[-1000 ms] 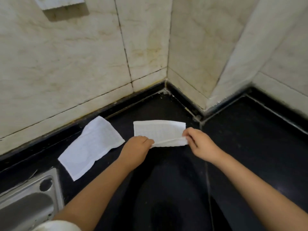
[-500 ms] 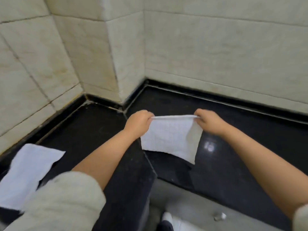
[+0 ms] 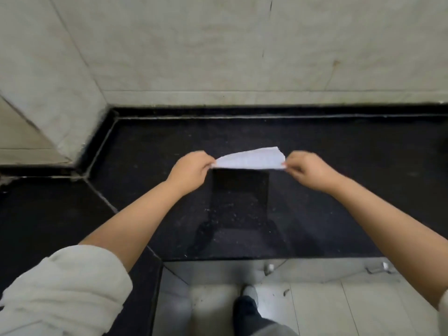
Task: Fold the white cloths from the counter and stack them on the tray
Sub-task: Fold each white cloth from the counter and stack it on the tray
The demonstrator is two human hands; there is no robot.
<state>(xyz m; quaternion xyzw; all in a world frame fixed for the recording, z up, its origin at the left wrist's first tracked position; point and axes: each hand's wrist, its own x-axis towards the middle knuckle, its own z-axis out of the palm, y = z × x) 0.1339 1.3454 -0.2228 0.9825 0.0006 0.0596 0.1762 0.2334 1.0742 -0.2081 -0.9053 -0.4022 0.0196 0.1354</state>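
Here I hold the cloth (image 3: 251,158) stretched between both hands above the counter (image 3: 150,166), a little past the middle of my view toward twelve o'clock. My left hand (image 3: 191,172) pinches the cloth's nine o'clock end, fingers curled around the edge, and my right hand (image 3: 306,172) pinches the three o'clock end the same way. The cloth is white, folded into a narrow band, its near edge pulled straight between my hands and its far edge rising to a corner toward one o'clock. It is off the surface; beneath it, toward six o'clock, a dark rectangular patch shows on the polished black stone. The counter runs from nine o'clock round to three o'clock, with an angled seam at eight o'clock. The wall (image 3: 218,57) of pale tiles stands behind it at twelve o'clock. My left sleeve (image 3: 63,294), pale and rolled up, fills the seven o'clock corner. At six o'clock, past the counter's front edge, I see the floor (image 3: 327,309) and one foot (image 3: 249,309). Two small metal fittings sit under the counter's lip at five o'clock.
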